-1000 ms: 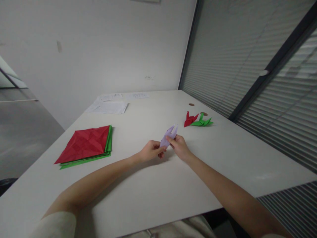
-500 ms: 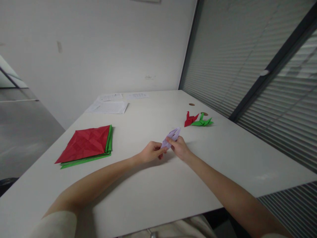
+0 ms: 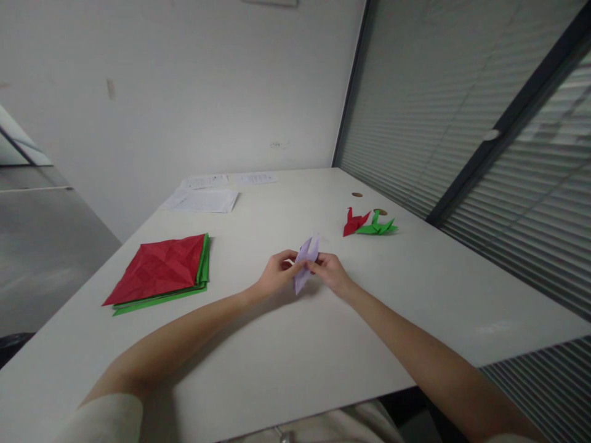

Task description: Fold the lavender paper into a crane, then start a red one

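A folded piece of light purple origami paper (image 3: 302,282) stands nearly upright between my two hands, with a narrow split at its upper end. My left hand (image 3: 279,271) pinches its left side, thumb on the near face. From the right, my right hand (image 3: 331,272) grips the other side, its thumb close to the left thumb at the middle. The fingers behind the paper are partly hidden. Beyond my right hand, a red origami crane (image 3: 354,222) and a green origami crane (image 3: 377,226) sit side by side on the table.
A stack of red and green paper sheets (image 3: 161,267), creased on top, lies at the left of the white table (image 3: 258,369). Printed papers (image 3: 203,200) are spread at the far left. Two round holes pierce the table near the blinds (image 3: 462,141) on the right.
The purple paper has turned from a rightward slant to nearly upright and shifted slightly left. My left hand has moved its grip from the lower end to the paper's left side.
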The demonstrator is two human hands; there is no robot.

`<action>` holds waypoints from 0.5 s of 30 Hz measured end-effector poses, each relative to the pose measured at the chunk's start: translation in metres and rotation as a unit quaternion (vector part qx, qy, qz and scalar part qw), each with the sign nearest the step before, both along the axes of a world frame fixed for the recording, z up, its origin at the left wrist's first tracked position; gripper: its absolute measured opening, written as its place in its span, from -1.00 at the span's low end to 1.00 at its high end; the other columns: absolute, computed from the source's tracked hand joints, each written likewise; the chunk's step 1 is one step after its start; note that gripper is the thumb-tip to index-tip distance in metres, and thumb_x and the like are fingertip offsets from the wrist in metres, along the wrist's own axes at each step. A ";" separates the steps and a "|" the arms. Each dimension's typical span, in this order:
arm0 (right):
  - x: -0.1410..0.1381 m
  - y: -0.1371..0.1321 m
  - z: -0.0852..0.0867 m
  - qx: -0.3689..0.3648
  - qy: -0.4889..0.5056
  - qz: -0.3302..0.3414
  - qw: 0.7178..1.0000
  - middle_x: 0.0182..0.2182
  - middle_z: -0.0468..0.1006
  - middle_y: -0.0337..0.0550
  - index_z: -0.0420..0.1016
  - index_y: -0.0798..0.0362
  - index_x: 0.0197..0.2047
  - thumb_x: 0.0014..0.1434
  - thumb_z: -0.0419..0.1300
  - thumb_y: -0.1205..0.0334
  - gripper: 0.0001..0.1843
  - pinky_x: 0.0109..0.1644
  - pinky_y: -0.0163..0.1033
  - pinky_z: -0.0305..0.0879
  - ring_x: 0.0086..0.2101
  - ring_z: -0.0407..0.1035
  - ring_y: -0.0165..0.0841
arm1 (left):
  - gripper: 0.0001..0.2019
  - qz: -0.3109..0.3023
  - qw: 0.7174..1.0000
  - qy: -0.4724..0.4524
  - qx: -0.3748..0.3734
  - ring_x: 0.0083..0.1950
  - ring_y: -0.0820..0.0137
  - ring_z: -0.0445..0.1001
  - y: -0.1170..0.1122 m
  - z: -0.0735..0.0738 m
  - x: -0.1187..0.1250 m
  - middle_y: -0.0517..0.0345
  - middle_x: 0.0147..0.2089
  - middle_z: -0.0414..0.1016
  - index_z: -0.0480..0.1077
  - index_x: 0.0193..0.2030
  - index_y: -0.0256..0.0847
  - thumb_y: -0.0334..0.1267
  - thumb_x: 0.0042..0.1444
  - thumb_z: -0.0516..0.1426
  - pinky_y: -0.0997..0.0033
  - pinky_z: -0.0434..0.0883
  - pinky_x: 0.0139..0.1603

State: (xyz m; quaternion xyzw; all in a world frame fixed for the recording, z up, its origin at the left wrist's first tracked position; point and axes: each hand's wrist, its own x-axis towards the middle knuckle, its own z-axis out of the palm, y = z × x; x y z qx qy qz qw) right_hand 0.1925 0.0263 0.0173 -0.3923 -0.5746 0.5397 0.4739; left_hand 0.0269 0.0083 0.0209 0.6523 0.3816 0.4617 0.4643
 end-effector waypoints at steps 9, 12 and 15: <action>-0.002 -0.006 0.006 0.018 -0.022 0.007 1.000 -0.60 0.44 -0.23 0.50 0.12 -0.52 -0.18 0.35 -0.16 -0.54 -0.44 -0.29 0.22 -0.55 0.25 -0.46 | -0.53 0.020 0.997 -0.070 -0.013 -0.52 0.54 0.24 0.006 -0.003 0.003 0.23 -0.56 0.32 0.33 -0.50 -0.29 0.15 -0.06 0.23 0.51 0.16 -0.49; -0.003 -0.008 0.004 0.029 -0.047 0.028 0.998 -0.61 0.44 -0.20 0.47 0.12 -0.54 -0.16 0.32 -0.22 -0.50 -0.44 -0.28 0.23 -0.54 0.27 -0.43 | -0.53 0.025 0.997 -0.076 -0.015 -0.53 0.55 0.21 0.006 -0.002 0.003 0.24 -0.58 0.29 0.34 -0.52 -0.30 0.16 -0.08 0.24 0.51 0.15 -0.49; -0.002 -0.009 0.003 0.056 -0.094 0.023 0.994 -0.64 0.41 -0.20 0.44 0.11 -0.59 -0.10 0.24 -0.28 -0.46 -0.48 -0.28 0.18 -0.56 0.25 -0.41 | -0.54 0.019 0.997 -0.080 -0.011 -0.52 0.55 0.22 0.005 -0.003 0.004 0.24 -0.57 0.30 0.34 -0.51 -0.30 0.14 -0.05 0.23 0.50 0.16 -0.48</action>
